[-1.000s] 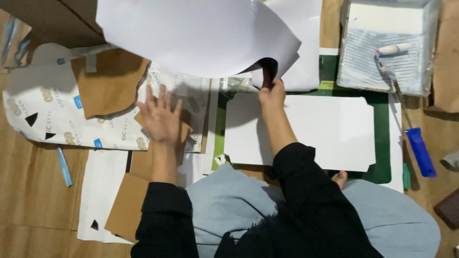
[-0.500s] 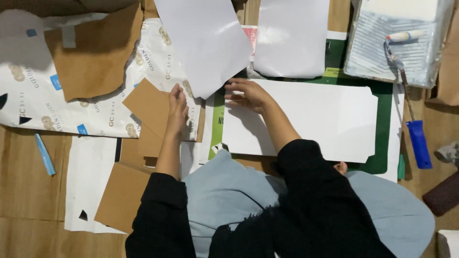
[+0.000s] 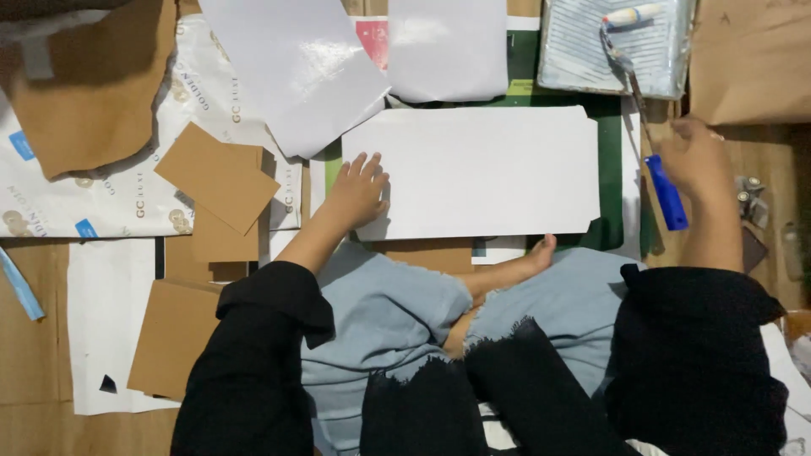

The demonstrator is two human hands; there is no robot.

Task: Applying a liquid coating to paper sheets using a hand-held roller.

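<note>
Wooden flooring (image 3: 34, 355) lies under a spread of paper and card, with the person seated cross-legged in pale blue trousers and black sleeves; directly ahead, a large white card sheet (image 3: 481, 173) with clipped corners rests flat on a dark green cutting mat (image 3: 610, 169); the left hand (image 3: 359, 192) lies on its lower left corner, fingers (image 3: 365, 165) spread and pressing flat, gripping nothing; the right hand (image 3: 694, 156) is at the blue handle (image 3: 667, 192) of a paint roller, fingers curled beside it, though I cannot tell whether they close on it; the roller's thin metal stem runs up into a ridged grey paint tray (image 3: 583, 59) at the upper right; 2 glossy white sheets (image 3: 296, 67) overlap above the card, one curling over its upper left corner; 2 matte brown card rectangles (image 3: 218, 181) sit left of the left hand on printed white wrapping paper (image 3: 101, 194); a torn brown paper piece (image 3: 84, 93) covers the far left.
</note>
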